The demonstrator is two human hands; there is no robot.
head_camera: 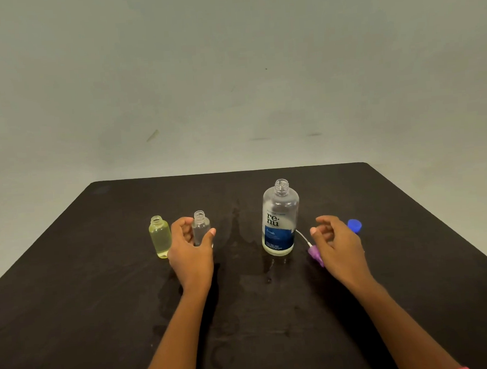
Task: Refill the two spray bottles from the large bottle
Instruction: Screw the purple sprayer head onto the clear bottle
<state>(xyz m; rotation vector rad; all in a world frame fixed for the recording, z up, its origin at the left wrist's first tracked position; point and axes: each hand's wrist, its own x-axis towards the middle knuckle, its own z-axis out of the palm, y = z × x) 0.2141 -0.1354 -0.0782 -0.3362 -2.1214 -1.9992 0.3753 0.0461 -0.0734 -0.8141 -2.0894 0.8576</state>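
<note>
We see three uncapped bottles upright on the dark worktop (99,264). The yellow bottle (160,237) at left is nearly full of pale yellow liquid. The clear bottle (201,227) beside it looks clear; its level we cannot tell. The large bottle (280,217), labelled "renu", holds clear liquid low down.

Our left hand (189,246) curls loosely around the clear bottle, thumb right of it; whether it grips we cannot tell. Our right hand (338,244) hovers relaxed and unclenched right of the large bottle, above a purple sprayer (315,253) lying flat, near a blue cap (354,225).
</note>
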